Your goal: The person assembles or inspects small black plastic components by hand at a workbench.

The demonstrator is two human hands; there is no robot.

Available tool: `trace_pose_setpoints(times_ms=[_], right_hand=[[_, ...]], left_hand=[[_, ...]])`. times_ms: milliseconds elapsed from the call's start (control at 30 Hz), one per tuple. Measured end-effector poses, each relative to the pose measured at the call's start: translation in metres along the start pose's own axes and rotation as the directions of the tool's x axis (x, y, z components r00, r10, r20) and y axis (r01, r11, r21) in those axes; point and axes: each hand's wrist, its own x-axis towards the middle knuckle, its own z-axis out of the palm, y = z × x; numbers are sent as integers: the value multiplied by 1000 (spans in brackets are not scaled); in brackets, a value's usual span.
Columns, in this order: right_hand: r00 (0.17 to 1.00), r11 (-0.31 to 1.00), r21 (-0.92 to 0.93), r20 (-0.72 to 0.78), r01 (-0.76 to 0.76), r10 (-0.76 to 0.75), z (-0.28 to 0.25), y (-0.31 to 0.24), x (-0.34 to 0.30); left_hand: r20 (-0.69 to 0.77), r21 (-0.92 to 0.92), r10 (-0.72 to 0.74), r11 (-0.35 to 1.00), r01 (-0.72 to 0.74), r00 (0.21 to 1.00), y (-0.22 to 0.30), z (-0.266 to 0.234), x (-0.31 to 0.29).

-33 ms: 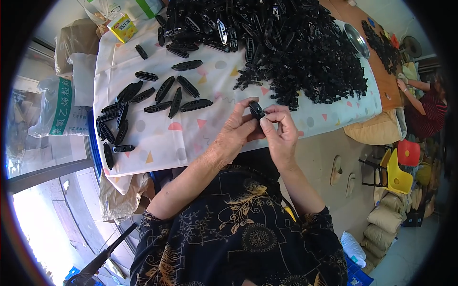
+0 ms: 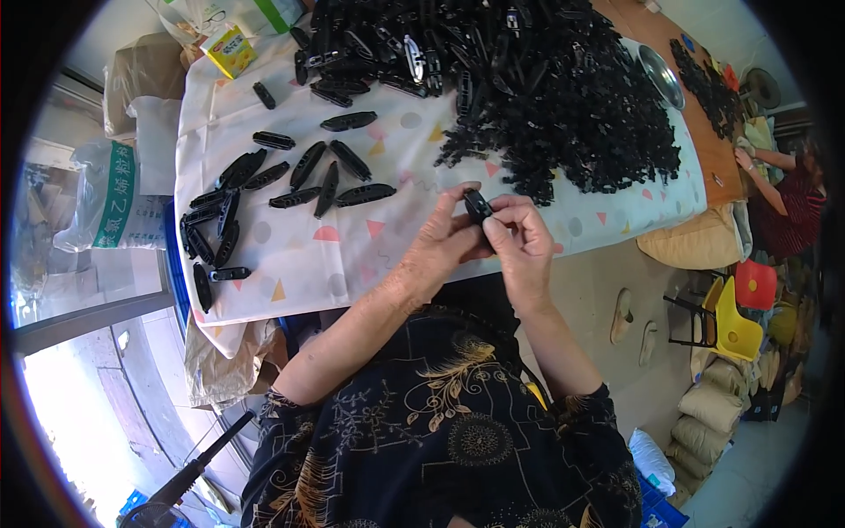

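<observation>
Between my two hands, over the near edge of the table, is a black boat-shaped plastic part (image 2: 476, 204). The fingers of my left hand (image 2: 444, 231) grip it from the left. My right hand (image 2: 521, 236) pinches at its right side with thumb and forefinger; whether a smaller piece sits in that pinch is hidden. Similar long black plastic parts (image 2: 327, 189) lie scattered on the tablecloth to the left. Ahead of my hands spreads a heap of small black pieces (image 2: 581, 132), with larger black parts (image 2: 387, 53) piled behind it.
A patterned white tablecloth (image 2: 352, 255) covers the table. A yellow box (image 2: 231, 53) stands at the far left, and a round metal dish (image 2: 660, 77) at the right. Another person (image 2: 788, 189) works at the far right, near red and yellow chairs (image 2: 739, 317). Slippers (image 2: 622, 317) lie on the floor.
The part in my hands has turned very slightly. Both hands stay in nearly the same place, and the parts on the table lie as before.
</observation>
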Motion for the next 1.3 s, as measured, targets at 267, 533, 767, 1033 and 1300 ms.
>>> trace_pose_setpoints(times_ms=[267, 533, 767, 1033, 1300], right_hand=[[980, 970, 140, 23, -199, 198, -8, 11, -6], [958, 953, 124, 116, -278, 264, -7, 1, 11], [969, 975, 50, 126, -219, 211, -11, 4, 26], [941, 952, 34, 163, -305, 295, -12, 9, 34], [909, 902, 137, 144, -409, 391, -9, 6, 38]], left_hand=[[-16, 355, 124, 928, -110, 992, -25, -5, 13], [-33, 268, 134, 956, -120, 990, -15, -12, 20], [-35, 117, 43, 992, -39, 998, -9, -20, 26], [-12, 256, 46, 966, -41, 999, -11, -27, 32], [-17, 432, 59, 901, -46, 998, -8, -26, 35]])
